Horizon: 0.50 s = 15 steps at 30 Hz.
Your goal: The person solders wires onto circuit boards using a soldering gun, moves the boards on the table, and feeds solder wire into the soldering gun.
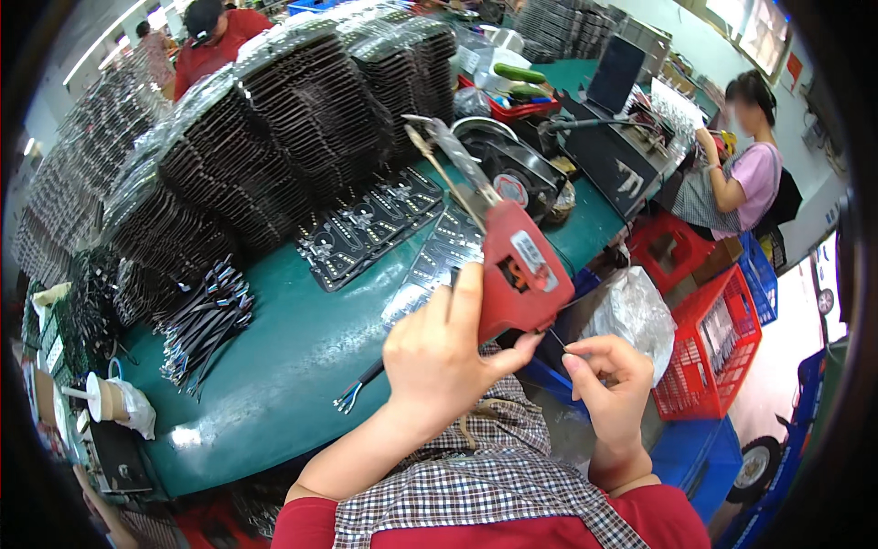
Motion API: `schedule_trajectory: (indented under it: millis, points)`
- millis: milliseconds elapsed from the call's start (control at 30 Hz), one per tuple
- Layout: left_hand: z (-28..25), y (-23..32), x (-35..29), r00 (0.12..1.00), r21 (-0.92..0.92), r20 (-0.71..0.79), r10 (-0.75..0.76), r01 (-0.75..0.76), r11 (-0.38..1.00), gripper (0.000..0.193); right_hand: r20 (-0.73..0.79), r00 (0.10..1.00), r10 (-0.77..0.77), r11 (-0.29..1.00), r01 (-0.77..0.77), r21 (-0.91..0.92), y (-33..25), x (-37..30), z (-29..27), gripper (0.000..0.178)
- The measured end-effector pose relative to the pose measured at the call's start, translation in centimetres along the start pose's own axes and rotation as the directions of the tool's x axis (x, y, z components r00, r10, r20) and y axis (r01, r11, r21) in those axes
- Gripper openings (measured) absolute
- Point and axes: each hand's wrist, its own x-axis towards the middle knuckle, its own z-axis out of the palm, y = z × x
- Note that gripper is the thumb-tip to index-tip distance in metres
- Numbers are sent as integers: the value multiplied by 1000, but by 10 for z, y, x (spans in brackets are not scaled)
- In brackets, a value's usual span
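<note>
My left hand (439, 352) grips a red plastic case (526, 265) by its near left side, thumb below and fingers along the edge. The case is tilted and has a pale label and a dark opening. A wooden-handled brush (439, 169) and a clear strip-like piece (462, 156) show beyond its far end; whether they are in it I cannot tell. Close to the case's lower corner, my right hand (608, 375) pinches a thin dark wire-like piece (556, 339). A black cable (366, 377) with bared coloured wire ends lies beside my left wrist.
Tall stacks of black circuit boards (302, 101) line the table's far left. Loose boards (370, 224) and a cable bundle (208, 320) lie on the green table (283, 366). Red crates (709, 357) and a clear bag (631, 311) stand right. A co-worker (754, 174) sits beyond.
</note>
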Motion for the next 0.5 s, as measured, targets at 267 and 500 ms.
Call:
schedule_trajectory:
  millis: [267,500]
  points:
    - [-1,7,-4,999,-22,49,9,-8,1000,80,32,999,-39,995,36,95,4,2,3,48]
    - [0,7,-7,1000,-42,17,18,-18,999,72,64,996,-57,992,49,116,0,4,5,64]
